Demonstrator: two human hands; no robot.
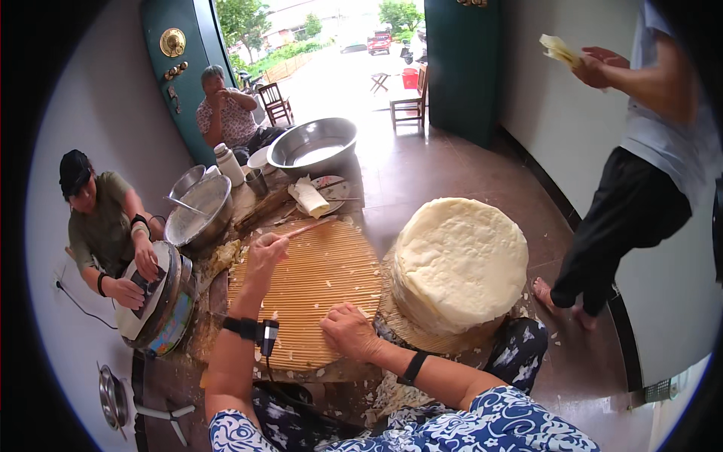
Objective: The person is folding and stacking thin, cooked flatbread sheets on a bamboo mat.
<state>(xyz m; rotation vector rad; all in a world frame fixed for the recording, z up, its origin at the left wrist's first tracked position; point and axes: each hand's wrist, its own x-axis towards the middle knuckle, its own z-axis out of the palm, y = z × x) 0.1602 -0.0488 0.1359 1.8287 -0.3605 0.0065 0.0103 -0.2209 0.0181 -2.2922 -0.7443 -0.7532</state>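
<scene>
A round bamboo mat (316, 290) lies on the low table in front of me. My left hand (263, 252) rests at the mat's far left edge, fingers closed on the end of a thin stick (309, 226) that points up and right. Fingers curled, my right hand (348, 331) presses on the mat's near edge and holds nothing that I can see. To the right of the mat stands a tall stack of thin round white wrappers (459, 260) on another woven mat.
A person at left presses a round griddle (154, 305). Metal bowls (199, 211) and a large basin (312, 147) stand at the table's far side, near a seated person. A standing person at right holds a folded wrapper (559, 50). Scraps litter the floor.
</scene>
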